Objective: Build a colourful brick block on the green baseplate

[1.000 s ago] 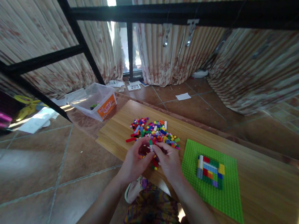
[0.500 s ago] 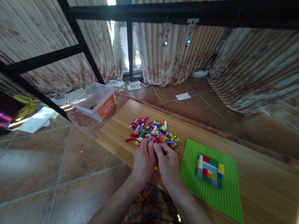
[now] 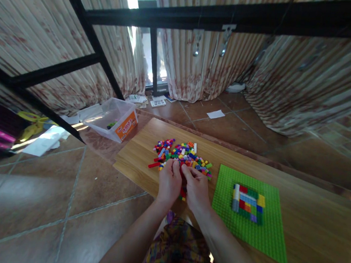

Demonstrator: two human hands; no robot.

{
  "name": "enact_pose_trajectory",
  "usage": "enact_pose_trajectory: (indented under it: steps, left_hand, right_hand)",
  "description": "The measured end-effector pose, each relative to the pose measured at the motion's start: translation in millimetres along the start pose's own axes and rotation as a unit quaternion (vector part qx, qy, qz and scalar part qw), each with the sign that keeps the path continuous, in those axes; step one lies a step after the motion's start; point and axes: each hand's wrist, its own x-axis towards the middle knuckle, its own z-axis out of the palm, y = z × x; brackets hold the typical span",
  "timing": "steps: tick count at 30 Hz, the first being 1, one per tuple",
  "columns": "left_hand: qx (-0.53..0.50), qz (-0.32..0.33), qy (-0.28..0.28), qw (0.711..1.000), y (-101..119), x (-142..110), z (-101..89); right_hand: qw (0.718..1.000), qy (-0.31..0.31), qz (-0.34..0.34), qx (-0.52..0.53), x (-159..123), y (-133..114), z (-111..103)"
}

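My left hand [image 3: 170, 182] and my right hand [image 3: 196, 186] meet fingertip to fingertip at the near side of a pile of small toy building bricks [image 3: 184, 149]. Both are closed in a pinch, and a small red brick [image 3: 182, 164] shows between them; the fingers hide most of it. To the right of my right hand lies a green studded baseplate [image 3: 222, 216]. On it sits a roughly rectangular block of joined bricks [image 3: 248, 203] in red, green, blue, yellow, white and grey. A few loose bricks [image 3: 183, 194] lie below, between my wrists.
The bricks and baseplate are on a low wooden table [image 3: 314, 223]. A clear plastic box [image 3: 103, 119] with an orange label and a few green pieces inside stands beyond its left end. A black metal frame [image 3: 178, 20] crosses in front of curtains, and papers [image 3: 215, 114] lie on the floor.
My hands have separated slightly at the fingertips, and red now shows between them. The view has shifted a little; the pile and the baseplate look unchanged.
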Motion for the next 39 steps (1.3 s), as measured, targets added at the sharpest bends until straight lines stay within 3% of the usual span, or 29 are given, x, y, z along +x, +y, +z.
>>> enact_pose_trajectory:
  steps: [6,15,19,26,32,36,39]
  left_hand:
    - [-0.016,-0.042,0.040,0.998,-8,23,5.8]
    - [0.091,-0.022,-0.002,0.996,-23,59,-5.8]
    - [0.080,-0.004,-0.024,0.996,-19,52,-9.6]
    - [-0.046,-0.019,-0.080,0.996,-10,13,-7.6]
    - [-0.216,-0.148,-0.110,0.959,-10,7,-5.7]
    - [-0.178,-0.125,-0.070,0.973,-13,21,-14.5]
    - [-0.105,-0.086,-0.062,0.989,-20,35,-21.8]
  right_hand:
    - [1.000,-0.002,-0.025,-0.013,12,0,8]
    - [0.997,0.041,-0.024,-0.065,32,-4,0]
    - [0.996,0.039,-0.033,-0.074,33,-1,-2]
    - [0.994,0.006,-0.069,-0.083,24,2,-3]
    - [0.999,0.002,-0.009,-0.051,16,1,-6]
    - [0.982,0.018,-0.064,-0.176,25,-6,-16]
    - [0.930,0.030,-0.154,-0.332,36,-13,-28]
